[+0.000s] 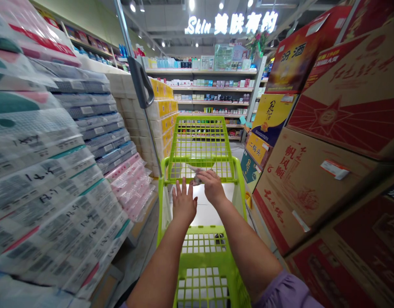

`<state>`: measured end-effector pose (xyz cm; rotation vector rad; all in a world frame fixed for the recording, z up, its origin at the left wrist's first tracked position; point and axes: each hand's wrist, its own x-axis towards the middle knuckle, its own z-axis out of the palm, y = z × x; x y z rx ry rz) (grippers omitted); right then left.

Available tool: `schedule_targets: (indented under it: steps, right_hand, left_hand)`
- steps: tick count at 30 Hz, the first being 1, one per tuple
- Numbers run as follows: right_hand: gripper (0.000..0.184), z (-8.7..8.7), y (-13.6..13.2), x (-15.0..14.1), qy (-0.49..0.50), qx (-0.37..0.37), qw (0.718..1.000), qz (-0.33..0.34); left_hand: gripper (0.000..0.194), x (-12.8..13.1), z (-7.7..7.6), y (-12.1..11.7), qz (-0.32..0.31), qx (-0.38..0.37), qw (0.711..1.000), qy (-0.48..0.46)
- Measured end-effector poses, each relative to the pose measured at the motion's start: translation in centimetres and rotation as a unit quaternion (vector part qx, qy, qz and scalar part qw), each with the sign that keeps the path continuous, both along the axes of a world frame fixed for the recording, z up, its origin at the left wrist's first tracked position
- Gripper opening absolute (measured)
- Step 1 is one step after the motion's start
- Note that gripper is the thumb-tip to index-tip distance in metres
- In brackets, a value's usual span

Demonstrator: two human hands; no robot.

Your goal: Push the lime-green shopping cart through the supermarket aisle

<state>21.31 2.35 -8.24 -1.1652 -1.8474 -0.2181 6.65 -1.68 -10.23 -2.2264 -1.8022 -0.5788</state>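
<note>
My right hand (212,186) reaches over the green shopping cart (235,164), its fingers closed on a small pale, crumpled piece (193,168) that looks like thin paper or plastic film. Its exact kind I cannot make out. My left hand (184,202) is just beside it, fingers spread and stretched out over the cart. Whether its fingertips touch the pale piece is unclear. Behind both hands stands the cart's green grid panel (201,133). Lower down, between my forearms, is a green grid tray (203,242).
At left are stacked wrapped packs (45,201) and, further on, white-and-yellow packs (166,107). A metal pole with a grey handle (139,81) rises at the cart's left. Cardboard boxes (312,167) line the right. Ahead are shelves of small products (212,89).
</note>
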Motion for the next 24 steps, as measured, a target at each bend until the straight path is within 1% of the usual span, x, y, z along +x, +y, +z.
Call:
schedule_targets:
  steps: [3,5,6,10,12,14,17,18,20,22,24]
  right_hand:
    - [0.04,0.4,0.2,1.2,0.061,0.019,0.996,-0.058]
    - [0.041,0.5,0.3,1.4,0.076,0.03,0.995,-0.061]
    - [0.041,0.4,0.3,1.1,0.069,0.031,0.996,-0.047]
    - [0.033,-0.1,0.2,-1.1,-0.005,0.011,0.998,0.054]
    - [0.029,-0.2,0.1,-1.6,-0.023,-0.003,0.997,0.074]
    - [0.03,0.0,0.1,-1.1,-0.01,-0.01,0.999,0.046]
    - [0.036,0.5,0.0,0.2,0.039,-0.009,0.998,-0.04]
    - [0.037,0.7,0.0,0.5,0.05,-0.01,0.997,-0.058]
    - [0.037,0.8,-0.2,0.6,0.05,-0.017,0.997,-0.058]
    - [0.039,0.9,-0.3,0.4,0.033,-0.026,0.999,-0.029]
    - [0.041,1.0,-0.3,0.4,0.034,-0.025,0.999,-0.017]
  left_hand:
    - [0.062,-0.1,0.0,0.1,-0.001,0.006,1.0,-0.003]
    - [0.062,0.0,0.1,0.1,-0.002,0.007,1.0,-0.004]
    - [0.062,0.1,0.1,0.0,-0.002,0.006,1.0,-0.005]
    - [0.059,0.2,0.2,0.1,-0.001,-0.002,1.0,-0.002]
    - [0.058,0.1,0.2,0.1,0.001,0.0,1.0,-0.002]
    - [0.059,0.0,0.1,0.2,-0.001,0.002,1.0,-0.004]
    - [0.061,0.0,0.1,0.2,-0.001,-0.004,1.0,-0.006]
    - [0.062,0.1,0.2,0.2,0.0,-0.007,1.0,-0.005]
    - [0.063,0.2,0.3,0.1,0.001,-0.01,1.0,-0.004]
    - [0.062,0.3,0.4,0.0,0.001,-0.01,1.0,-0.004]
    - [0.062,0.2,0.4,0.0,0.001,-0.009,1.0,-0.003]
